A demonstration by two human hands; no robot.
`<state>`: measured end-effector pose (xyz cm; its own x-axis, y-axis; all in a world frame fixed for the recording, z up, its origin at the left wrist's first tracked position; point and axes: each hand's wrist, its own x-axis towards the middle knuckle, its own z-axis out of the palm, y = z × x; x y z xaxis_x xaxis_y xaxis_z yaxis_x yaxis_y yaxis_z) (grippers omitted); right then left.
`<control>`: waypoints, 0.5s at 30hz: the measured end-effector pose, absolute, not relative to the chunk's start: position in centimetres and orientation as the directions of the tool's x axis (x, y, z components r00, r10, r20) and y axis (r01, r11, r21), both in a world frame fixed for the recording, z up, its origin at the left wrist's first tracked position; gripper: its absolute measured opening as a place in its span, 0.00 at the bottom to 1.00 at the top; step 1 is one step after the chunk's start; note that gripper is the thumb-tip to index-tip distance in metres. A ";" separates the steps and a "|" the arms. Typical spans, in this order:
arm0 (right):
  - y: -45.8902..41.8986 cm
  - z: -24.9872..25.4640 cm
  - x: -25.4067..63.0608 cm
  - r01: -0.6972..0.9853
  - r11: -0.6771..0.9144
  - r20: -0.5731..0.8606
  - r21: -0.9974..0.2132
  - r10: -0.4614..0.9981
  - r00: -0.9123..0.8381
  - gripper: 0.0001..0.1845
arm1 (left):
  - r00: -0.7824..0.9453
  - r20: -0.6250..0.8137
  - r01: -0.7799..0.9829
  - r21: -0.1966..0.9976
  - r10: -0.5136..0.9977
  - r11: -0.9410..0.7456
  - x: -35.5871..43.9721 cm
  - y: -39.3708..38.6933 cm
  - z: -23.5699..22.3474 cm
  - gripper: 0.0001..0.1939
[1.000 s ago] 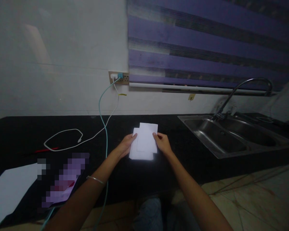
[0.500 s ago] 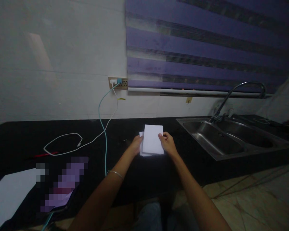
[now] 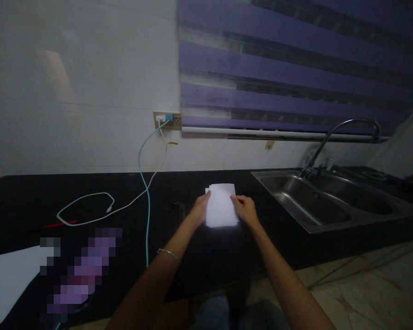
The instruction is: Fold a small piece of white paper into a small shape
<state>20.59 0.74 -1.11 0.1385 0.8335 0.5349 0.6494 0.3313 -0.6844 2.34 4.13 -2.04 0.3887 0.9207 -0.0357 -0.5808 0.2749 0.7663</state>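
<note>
A small stack of white paper sheets point(image 3: 222, 206) is held between my two hands above the black countertop point(image 3: 192, 270). My left hand point(image 3: 200, 208) grips the left edge, thumb on top and fingers hidden beneath. On the opposite edge, my right hand point(image 3: 246, 210) pinches the sheets with thumb and bent fingers. Corners of several sheets stick out a little at the top left and along the bottom, so the edges are nearly but not fully lined up.
A steel double sink point(image 3: 306, 197) with a curved faucet point(image 3: 330, 133) lies to the right. White point(image 3: 131, 205) and teal point(image 3: 147, 220) cables run from the wall outlet point(image 3: 168, 120). A pixelated purple-screened device point(image 3: 89, 266), a white sheet point(image 3: 13, 275) and a thin red item point(image 3: 58, 224) rest at left.
The sheets, offset half a second ago with one poking out at the left, now overlap more closely. My left fingers have shifted up along the edge. The view has moved slightly.
</note>
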 end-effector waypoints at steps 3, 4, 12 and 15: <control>0.8 -1.3 20.6 0.661 0.306 0.516 -0.685 0.844 0.143 0.23 | 0.337 -0.008 -0.548 0.812 0.942 0.203 2.5 4.5 -2.6 0.17; 0.8 -1.3 20.6 0.665 0.292 0.512 -0.688 0.844 0.159 0.22 | 0.315 -0.001 -0.512 0.842 0.949 0.171 2.5 4.6 -2.8 0.16; 0.8 -1.3 21.7 0.641 0.238 0.511 -0.730 0.813 0.280 0.19 | 0.178 -0.008 -0.225 0.973 0.984 0.049 0.7 5.3 -2.3 0.01; 0.7 -1.2 22.2 0.603 0.243 0.526 -0.760 0.775 0.351 0.19 | 0.106 -0.004 -0.156 0.987 0.994 0.020 0.8 5.4 -1.9 0.06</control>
